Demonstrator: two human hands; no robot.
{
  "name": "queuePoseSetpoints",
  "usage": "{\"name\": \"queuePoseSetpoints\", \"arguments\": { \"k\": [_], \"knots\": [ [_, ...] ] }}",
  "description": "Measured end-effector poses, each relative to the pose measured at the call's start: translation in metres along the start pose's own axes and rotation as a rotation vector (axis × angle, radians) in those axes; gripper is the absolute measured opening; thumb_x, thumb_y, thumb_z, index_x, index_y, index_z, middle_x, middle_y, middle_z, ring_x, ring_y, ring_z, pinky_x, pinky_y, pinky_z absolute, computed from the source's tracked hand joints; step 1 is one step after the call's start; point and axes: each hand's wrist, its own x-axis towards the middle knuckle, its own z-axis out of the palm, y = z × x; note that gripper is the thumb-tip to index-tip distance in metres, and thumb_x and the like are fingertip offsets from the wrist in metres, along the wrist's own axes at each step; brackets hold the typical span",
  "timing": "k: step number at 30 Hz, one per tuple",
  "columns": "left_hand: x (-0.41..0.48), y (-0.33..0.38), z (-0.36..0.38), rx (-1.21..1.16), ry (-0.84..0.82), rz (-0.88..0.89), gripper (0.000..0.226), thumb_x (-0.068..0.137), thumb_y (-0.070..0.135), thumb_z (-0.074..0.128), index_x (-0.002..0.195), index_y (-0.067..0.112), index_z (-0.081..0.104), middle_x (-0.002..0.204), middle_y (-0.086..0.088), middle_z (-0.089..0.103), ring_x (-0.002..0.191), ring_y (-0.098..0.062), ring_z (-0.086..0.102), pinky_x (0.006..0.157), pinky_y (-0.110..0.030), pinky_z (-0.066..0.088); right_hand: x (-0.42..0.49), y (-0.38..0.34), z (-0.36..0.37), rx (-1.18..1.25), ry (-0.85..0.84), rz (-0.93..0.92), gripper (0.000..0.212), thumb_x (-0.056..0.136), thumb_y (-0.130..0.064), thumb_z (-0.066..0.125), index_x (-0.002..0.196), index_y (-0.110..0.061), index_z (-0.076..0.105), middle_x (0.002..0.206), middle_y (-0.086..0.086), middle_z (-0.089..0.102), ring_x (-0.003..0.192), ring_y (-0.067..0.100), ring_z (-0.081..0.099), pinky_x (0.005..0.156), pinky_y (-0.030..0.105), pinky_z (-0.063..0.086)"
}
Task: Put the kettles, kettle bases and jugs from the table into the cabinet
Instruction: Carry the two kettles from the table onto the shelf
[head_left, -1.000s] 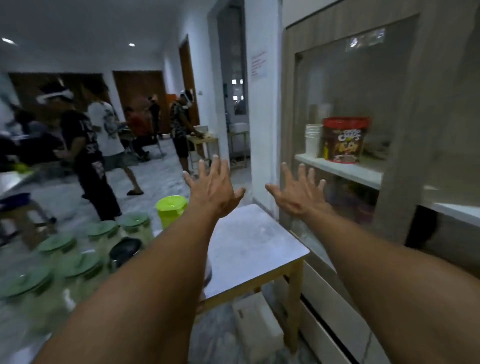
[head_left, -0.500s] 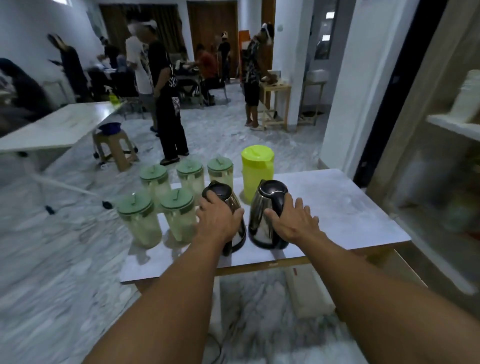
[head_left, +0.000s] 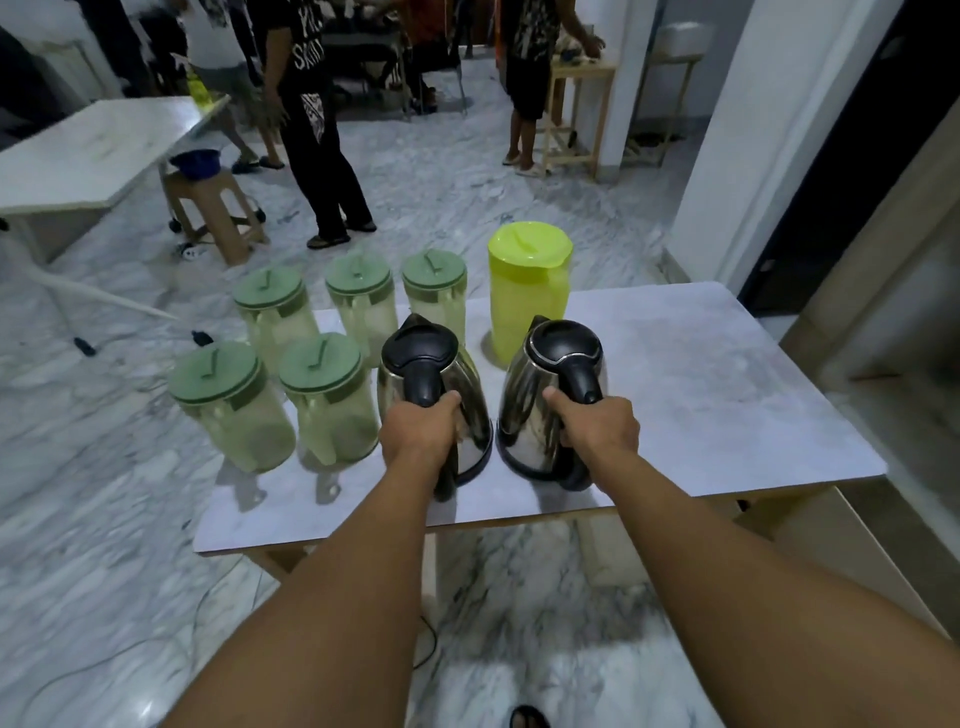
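Two steel kettles with black lids stand side by side on the white marble table (head_left: 727, 395). My left hand (head_left: 423, 423) grips the black handle of the left kettle (head_left: 421, 353). My right hand (head_left: 597, 423) grips the handle of the right kettle (head_left: 545, 364). Each kettle sits on a black base; the right kettle's base (head_left: 550, 473) shows at its foot. Several clear jugs with green lids (head_left: 228, 395) cluster on the table's left side. A tall yellow-green jug (head_left: 527, 296) stands behind the kettles. The cabinet (head_left: 883, 322) is at the right edge.
A person in black (head_left: 317, 130) stands on the marble floor beyond the table, with others farther back. A stool (head_left: 215, 208) and a long white table (head_left: 93, 150) are at the left. A white pillar (head_left: 753, 130) rises at the right. Cables lie on the floor.
The view swung from the cabinet down to the table. My hands came down from the air onto the kettles and closed around their handles.
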Motion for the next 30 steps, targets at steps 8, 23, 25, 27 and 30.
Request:
{"name": "queuePoseSetpoints", "arguments": {
  "k": [8,23,25,27,30],
  "knots": [
    [-0.050,0.040,-0.021,0.112,-0.023,0.137,0.035,0.071,0.037,0.059,0.078,0.005,0.071,0.075,-0.012,0.071,0.073,-0.031,0.067,0.061,-0.030,0.050,-0.014,-0.009,-0.016,0.026,0.135,-0.037,0.048,0.073,-0.052,0.075,0.096,-0.011,0.068,0.088,0.011,0.074,0.089,0.032,0.068,0.082,0.039,0.056],
    [-0.241,0.153,-0.026,0.020,-0.365,0.718,0.025,0.077,0.033,0.063,0.072,0.009,0.060,0.076,-0.012,0.063,0.075,-0.033,0.059,0.064,-0.030,0.043,-0.175,-0.026,-0.206,0.243,0.707,-0.170,0.030,0.073,-0.038,0.077,0.088,-0.013,0.073,0.083,0.008,0.072,0.083,0.032,0.068,0.075,0.034,0.056],
    [-0.273,0.163,-0.018,-0.004,-0.441,0.769,0.026,0.075,0.036,0.062,0.067,0.011,0.060,0.075,-0.011,0.066,0.074,-0.033,0.061,0.064,-0.030,0.044,-0.196,-0.026,-0.244,0.279,0.811,-0.168,0.030,0.072,-0.037,0.077,0.089,-0.013,0.074,0.087,0.009,0.073,0.087,0.032,0.068,0.078,0.036,0.057],
    [-0.310,0.172,-0.011,-0.026,-0.511,0.814,0.029,0.076,0.037,0.062,0.062,0.013,0.056,0.070,-0.008,0.062,0.075,-0.032,0.060,0.066,-0.030,0.045,-0.220,-0.024,-0.282,0.289,0.914,-0.159,0.025,0.071,-0.035,0.075,0.086,-0.015,0.072,0.086,0.009,0.072,0.087,0.032,0.068,0.078,0.037,0.057],
    [-0.370,0.181,0.003,-0.085,-0.630,0.885,0.027,0.075,0.035,0.063,0.066,0.010,0.060,0.074,-0.009,0.065,0.077,-0.033,0.062,0.070,-0.033,0.052,-0.258,-0.014,-0.338,0.320,1.061,-0.168,0.014,0.072,-0.026,0.070,0.082,-0.016,0.070,0.081,0.008,0.071,0.083,0.033,0.068,0.072,0.034,0.055]
  ]
}}
